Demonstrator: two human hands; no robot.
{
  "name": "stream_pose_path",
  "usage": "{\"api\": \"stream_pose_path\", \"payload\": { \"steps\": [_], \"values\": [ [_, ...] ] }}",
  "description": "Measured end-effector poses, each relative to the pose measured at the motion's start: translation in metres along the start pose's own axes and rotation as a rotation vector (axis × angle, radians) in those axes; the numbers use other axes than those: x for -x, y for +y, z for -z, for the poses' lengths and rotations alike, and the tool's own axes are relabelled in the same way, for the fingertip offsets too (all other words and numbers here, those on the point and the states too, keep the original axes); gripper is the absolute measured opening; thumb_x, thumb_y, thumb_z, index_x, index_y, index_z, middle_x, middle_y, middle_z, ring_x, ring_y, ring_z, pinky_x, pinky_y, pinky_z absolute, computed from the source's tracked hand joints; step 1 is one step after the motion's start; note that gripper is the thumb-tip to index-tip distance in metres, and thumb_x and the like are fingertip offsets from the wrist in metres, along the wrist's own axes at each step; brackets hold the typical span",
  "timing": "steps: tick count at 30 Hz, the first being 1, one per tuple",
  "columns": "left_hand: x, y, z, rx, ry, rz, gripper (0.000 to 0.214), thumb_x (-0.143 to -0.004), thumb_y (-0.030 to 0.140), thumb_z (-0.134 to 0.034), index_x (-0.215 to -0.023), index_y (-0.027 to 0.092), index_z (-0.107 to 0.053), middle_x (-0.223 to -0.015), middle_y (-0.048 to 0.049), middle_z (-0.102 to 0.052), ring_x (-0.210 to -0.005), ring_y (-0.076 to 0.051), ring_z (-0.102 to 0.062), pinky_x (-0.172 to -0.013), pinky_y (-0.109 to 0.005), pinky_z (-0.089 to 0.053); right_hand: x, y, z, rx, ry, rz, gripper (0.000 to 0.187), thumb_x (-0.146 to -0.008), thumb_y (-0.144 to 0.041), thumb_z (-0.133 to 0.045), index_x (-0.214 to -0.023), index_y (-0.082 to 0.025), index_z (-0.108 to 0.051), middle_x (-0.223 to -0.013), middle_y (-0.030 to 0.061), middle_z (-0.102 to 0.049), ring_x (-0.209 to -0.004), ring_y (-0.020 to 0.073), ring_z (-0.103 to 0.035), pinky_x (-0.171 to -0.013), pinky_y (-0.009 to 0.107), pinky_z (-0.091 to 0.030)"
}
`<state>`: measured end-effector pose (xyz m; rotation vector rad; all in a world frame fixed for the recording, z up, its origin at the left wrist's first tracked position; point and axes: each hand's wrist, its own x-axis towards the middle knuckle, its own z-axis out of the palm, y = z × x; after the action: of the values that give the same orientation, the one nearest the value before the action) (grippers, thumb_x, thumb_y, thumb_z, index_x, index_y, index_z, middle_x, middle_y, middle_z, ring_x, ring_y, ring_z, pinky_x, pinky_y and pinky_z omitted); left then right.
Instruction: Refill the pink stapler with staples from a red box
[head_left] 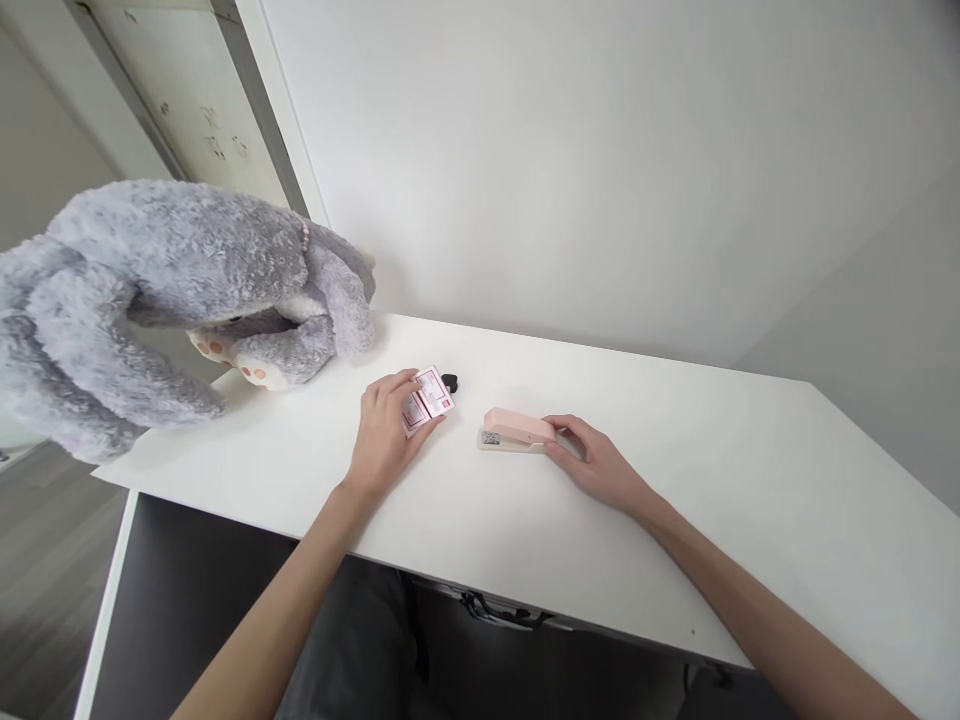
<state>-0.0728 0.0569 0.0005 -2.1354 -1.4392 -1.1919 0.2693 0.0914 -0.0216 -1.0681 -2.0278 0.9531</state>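
Observation:
A pink stapler [516, 430] lies on the white table [750, 480], near its middle. My right hand [596, 462] rests at the stapler's right end, fingers curled against it. My left hand [386, 428] grips a small white and red box [429, 398] just left of the stapler, tilting it above the tabletop. A small black object [449, 381] sits right behind the box.
A large grey plush toy [165, 290] takes up the table's far left corner, hanging partly over the edge. A white wall [600, 150] stands directly behind the table. Below the front edge there is a dark gap with a black cable [495, 610].

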Motion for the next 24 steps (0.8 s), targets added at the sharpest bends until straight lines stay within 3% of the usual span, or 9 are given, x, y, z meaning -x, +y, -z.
{"api": "stream_pose_path", "payload": {
  "steps": [4,11,14,17,21,24],
  "values": [
    [0.0008,0.0001,-0.0018,-0.047,-0.088,-0.052,0.052,-0.096,0.041,-0.071,-0.139,0.025,-0.046,-0.144,-0.0153,-0.060,-0.131,-0.034,-0.053,-0.110,-0.055,-0.045,0.0004,0.0010,0.0001,0.002,0.004,0.012,0.031,-0.103,-0.049,-0.055,-0.127,-0.031,-0.063,-0.132,0.0055,-0.069,-0.121,0.0264,-0.063,-0.108,0.044,-0.050],
    [0.0035,-0.0018,-0.0056,-0.054,-0.179,0.165,0.064,-0.091,0.056,-0.073,-0.138,0.020,-0.048,-0.129,-0.0156,-0.064,-0.116,-0.035,-0.061,-0.096,-0.052,-0.053,0.0015,-0.0020,0.0000,0.021,0.007,-0.004,0.031,-0.103,-0.049,-0.055,-0.126,-0.031,-0.063,-0.131,0.0048,-0.069,-0.120,0.0255,-0.063,-0.106,0.043,-0.051],
    [0.0046,-0.0027,-0.0068,0.011,-0.094,0.169,0.067,-0.093,0.055,-0.070,-0.142,0.019,-0.041,-0.143,-0.0202,-0.051,-0.127,-0.034,-0.058,-0.099,-0.052,-0.055,0.0015,-0.0035,0.0002,0.026,0.006,-0.014,0.031,-0.102,-0.050,-0.055,-0.126,-0.031,-0.063,-0.132,0.0050,-0.069,-0.121,0.0258,-0.063,-0.106,0.043,-0.051],
    [0.0054,-0.0052,-0.0074,0.115,0.039,0.172,0.048,-0.103,0.045,-0.057,-0.140,0.020,-0.039,-0.146,-0.0204,-0.040,-0.125,-0.028,-0.058,-0.098,-0.048,-0.057,0.0015,-0.0044,0.0005,0.029,0.008,-0.024,0.032,-0.102,-0.051,-0.056,-0.126,-0.031,-0.063,-0.132,0.0050,-0.069,-0.121,0.0261,-0.063,-0.107,0.044,-0.051],
    [0.0057,-0.0068,-0.0072,0.207,0.203,0.202,0.031,-0.110,0.038,-0.039,-0.135,0.021,-0.041,-0.140,-0.0178,-0.039,-0.118,-0.024,-0.059,-0.098,-0.048,-0.057,0.0017,-0.0046,0.0003,0.026,0.011,-0.019,0.034,-0.102,-0.052,-0.055,-0.126,-0.030,-0.064,-0.132,0.0060,-0.069,-0.121,0.0271,-0.064,-0.107,0.045,-0.051],
    [0.0052,-0.0047,-0.0057,0.265,0.241,0.236,0.030,-0.111,0.040,-0.033,-0.133,0.022,-0.042,-0.137,-0.0162,-0.041,-0.113,-0.023,-0.061,-0.099,-0.049,-0.057,0.0017,-0.0042,0.0001,0.022,0.005,-0.022,0.034,-0.102,-0.052,-0.055,-0.126,-0.030,-0.064,-0.133,0.0064,-0.069,-0.121,0.0272,-0.063,-0.107,0.045,-0.051]
  ]
}}
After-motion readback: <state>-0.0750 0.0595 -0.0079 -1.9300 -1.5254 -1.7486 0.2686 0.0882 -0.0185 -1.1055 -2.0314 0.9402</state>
